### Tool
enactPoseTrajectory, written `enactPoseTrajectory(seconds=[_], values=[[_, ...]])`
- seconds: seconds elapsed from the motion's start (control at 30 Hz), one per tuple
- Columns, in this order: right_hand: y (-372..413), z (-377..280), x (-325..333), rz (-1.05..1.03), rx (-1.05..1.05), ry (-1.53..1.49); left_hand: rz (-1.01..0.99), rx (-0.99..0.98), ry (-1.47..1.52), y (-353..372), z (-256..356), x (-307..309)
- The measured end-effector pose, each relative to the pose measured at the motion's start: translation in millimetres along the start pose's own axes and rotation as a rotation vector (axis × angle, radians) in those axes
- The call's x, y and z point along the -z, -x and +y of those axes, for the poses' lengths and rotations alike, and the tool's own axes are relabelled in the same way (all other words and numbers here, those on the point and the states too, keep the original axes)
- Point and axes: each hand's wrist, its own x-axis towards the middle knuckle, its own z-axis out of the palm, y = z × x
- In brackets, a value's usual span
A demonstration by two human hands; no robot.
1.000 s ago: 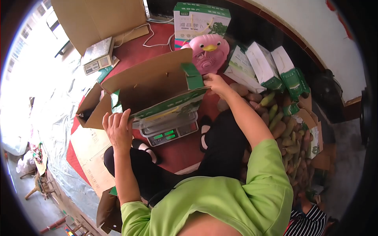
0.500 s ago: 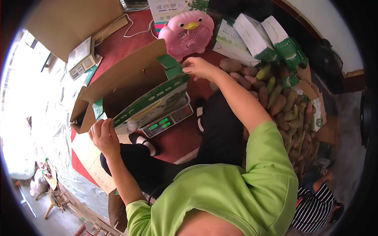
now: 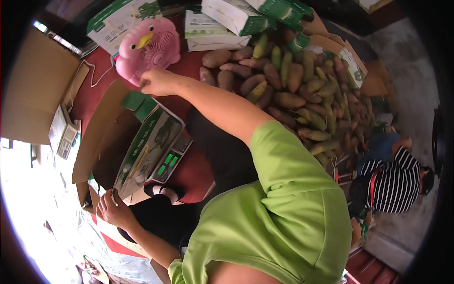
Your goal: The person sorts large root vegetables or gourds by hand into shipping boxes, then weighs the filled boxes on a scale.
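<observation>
Your left hand (image 3: 113, 210), at about 7 o'clock, has its fingers curled over the near corner of the open brown cardboard box with a green-and-white printed side (image 3: 146, 142). Your right hand (image 3: 159, 81), at 11 o'clock, is a loose fist at the box's far end, by the green flap (image 3: 136, 102). I cannot tell whether it grips the flap or only rests against it.

The box sits tilted on the grey digital scale with the green display (image 3: 171, 160), left of centre. To do this well, I'd say settle the box flat and square on the platform. Then take the weight of both hands off, so that the reading is of the box alone.

The part of the box's inside that shows is bare cardboard, and its bottom is in shade.

At 12 o'clock, closed white-and-green cartons (image 3: 222, 14) are stacked; their contents are hidden. From 12 to 3 o'clock a loose heap of brown and yellowish sweet potatoes (image 3: 293, 90) lies on the floor. The pink bird-shaped fan (image 3: 147, 47) stands just beyond your right hand.
</observation>
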Motion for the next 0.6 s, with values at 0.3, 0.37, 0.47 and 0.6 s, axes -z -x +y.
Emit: enactPoseTrajectory(seconds=[0.3, 0.37, 0.47, 0.6], values=[[56, 8, 61, 0.183, -0.053, -0.506, 0.082, 0.053, 0.024, 3, -4, -15], [85, 42, 71, 0.258, -0.125, -0.452, 0.075, 0.067, -0.011, 4, -8, -21], [151, 101, 78, 0.347, -0.353, -0.341, 0.103, 0.045, -0.048, 3, -11, -25], [270, 214, 59, 0.436, -0.707, 0.103, 0.092, 0.083, -0.062, 3, -12, -28]])
